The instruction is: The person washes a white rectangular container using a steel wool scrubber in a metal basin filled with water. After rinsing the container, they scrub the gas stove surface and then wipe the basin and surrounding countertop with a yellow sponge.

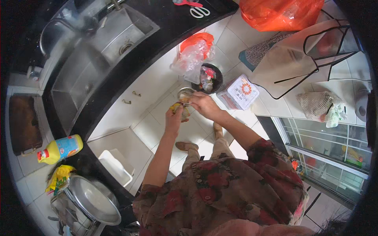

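Observation:
Both hands are close together in front of the body, above the tiled floor. My left hand is closed on a small yellow and clear plastic packet, which hangs partly below the fingers. My right hand grips a small round metal-rimmed container, possibly a jar or strainer, with something pale brown in it. The container's lower edge meets the packet at the left fingertips. What exactly lies between the fingers is too small to tell.
A black waste bin with rubbish stands beyond the hands, beside plastic bags and a white-lidded box. Along the left runs a black counter edge with a steel sink, a yellow bottle and a metal basin.

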### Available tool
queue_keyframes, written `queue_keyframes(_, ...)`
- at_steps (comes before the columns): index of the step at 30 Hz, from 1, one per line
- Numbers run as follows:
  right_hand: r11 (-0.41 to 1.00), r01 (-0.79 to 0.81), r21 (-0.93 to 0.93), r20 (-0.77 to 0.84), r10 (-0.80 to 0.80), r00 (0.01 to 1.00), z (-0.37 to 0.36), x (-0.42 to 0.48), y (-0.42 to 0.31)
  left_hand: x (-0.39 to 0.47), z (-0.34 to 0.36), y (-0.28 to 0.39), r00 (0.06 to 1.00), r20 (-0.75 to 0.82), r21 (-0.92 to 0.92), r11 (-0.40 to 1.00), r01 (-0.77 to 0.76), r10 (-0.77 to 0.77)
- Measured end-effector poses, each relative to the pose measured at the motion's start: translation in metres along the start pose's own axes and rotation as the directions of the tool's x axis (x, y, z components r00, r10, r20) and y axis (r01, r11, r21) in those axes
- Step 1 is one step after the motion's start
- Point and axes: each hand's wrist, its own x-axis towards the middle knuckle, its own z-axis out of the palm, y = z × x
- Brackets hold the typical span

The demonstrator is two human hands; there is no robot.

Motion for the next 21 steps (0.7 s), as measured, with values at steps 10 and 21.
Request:
queue_keyframes(10,0.611,-0.238,0.755,-0.051,0.417,0.908,-0.061,-0.014,0.187,0.130,0.109,-0.104,0.999,-0.025,-0.151,0.988,0.037,-0.041)
queue_keyframes(21,-0.301,-0.267,0.916,0.400,0.625,0.670,0.119,-0.040,0.435,0.240,0.106,-0.237,0.926,-0.202,-0.372,0.900,0.228,-0.319)
